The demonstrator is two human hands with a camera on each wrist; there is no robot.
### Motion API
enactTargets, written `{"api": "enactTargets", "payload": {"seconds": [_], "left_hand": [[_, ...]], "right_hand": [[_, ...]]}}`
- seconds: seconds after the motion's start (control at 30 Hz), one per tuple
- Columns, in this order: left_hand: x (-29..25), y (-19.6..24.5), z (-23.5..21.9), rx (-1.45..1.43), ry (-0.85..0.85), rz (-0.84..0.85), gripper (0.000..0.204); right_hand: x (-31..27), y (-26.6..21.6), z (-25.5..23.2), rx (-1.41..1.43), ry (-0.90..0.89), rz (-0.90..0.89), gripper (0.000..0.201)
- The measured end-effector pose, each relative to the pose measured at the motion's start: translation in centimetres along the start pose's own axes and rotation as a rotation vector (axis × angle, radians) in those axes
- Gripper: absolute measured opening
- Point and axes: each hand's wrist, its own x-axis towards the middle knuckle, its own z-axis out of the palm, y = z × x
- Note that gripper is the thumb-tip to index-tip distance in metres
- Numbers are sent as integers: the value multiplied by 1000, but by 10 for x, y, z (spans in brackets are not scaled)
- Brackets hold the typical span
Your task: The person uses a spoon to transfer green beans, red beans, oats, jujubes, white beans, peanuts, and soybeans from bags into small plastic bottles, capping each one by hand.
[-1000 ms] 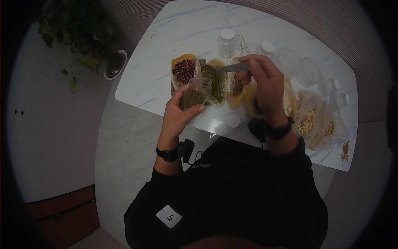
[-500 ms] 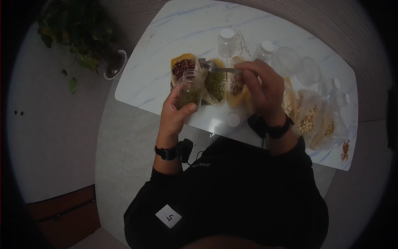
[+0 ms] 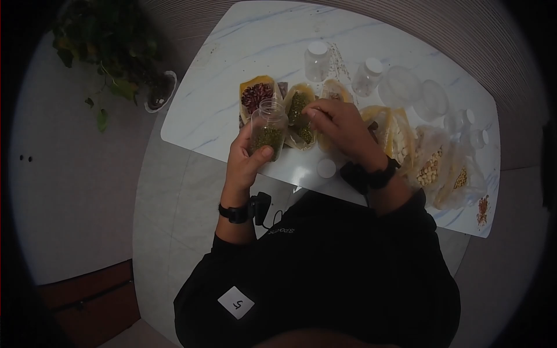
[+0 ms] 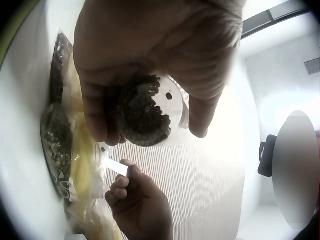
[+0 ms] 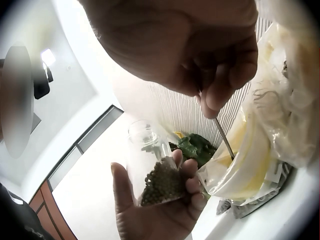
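Note:
In the head view my left hand [image 3: 245, 162] grips a clear open jar [image 3: 268, 129] partly filled with green beans. My right hand [image 3: 342, 127] pinches the metal handle of a spoon [image 5: 224, 137], whose far end goes down into a bag of green beans [image 3: 299, 107]; the bowl is hidden there. The jar is held upright just left of that bag, its mouth uncovered. Seen from below in the left wrist view, the beans [image 4: 142, 112] cover much of the jar's base. A bag of dark red beans [image 3: 257, 97] stands behind the jar.
Capped jars [image 3: 317, 62] and round clear containers [image 3: 400, 86] stand along the back. More bags [image 3: 430, 168] lie on the right, near spilled bits [image 3: 483, 211]. A white lid [image 3: 326, 168] lies near the front edge. A potted plant [image 3: 159, 93] stands left of the table.
The jar went from tilted to upright. My right hand first lifted the spoon off the jar's side, then moved left and lowered it into the green bean bag.

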Motion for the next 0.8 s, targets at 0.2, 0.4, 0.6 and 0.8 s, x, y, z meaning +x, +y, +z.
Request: {"api": "enactTargets", "payload": {"seconds": [0.2,0.4,0.6,0.8], "left_hand": [[-5,8,5,-48,63,-9,70],[-4,16,9,46,80,-76,65],[-4,19,12,113,58,-108,62],[-3,18,14,18,72,-85,62]], "right_hand": [[1,6,-8,348,156,233,23],[2,-2,-22,535,372,158,24],[-5,-19,-20,617,421,-4,25],[-15,-33,-15,402,305,-163,20]]}}
